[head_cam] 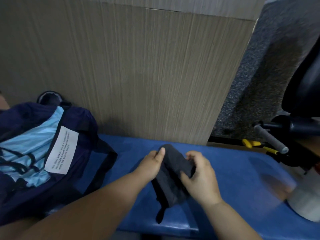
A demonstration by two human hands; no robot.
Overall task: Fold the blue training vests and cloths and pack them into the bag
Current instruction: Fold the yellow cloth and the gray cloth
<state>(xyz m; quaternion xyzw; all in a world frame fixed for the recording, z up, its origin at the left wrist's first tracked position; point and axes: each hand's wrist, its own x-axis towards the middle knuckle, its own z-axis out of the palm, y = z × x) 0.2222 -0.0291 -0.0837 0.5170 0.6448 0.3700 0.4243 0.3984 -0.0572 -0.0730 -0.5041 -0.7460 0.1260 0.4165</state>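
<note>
The dark cloth (173, 181) lies folded at the middle of the blue tabletop (233, 167). The left hand (152, 163) grip pinches its far end, and the right hand (199, 174) grip curls over its right edge. The open bag (83, 129) sits left, against the wood panel (138, 75). Bare tabletop separates bag and cloth.

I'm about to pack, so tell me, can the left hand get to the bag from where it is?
Probably yes. The bag lies open just beside the left hand, with only bare bench between them. That hand grips the dark cloth, though, shared with the right hand.
</note>
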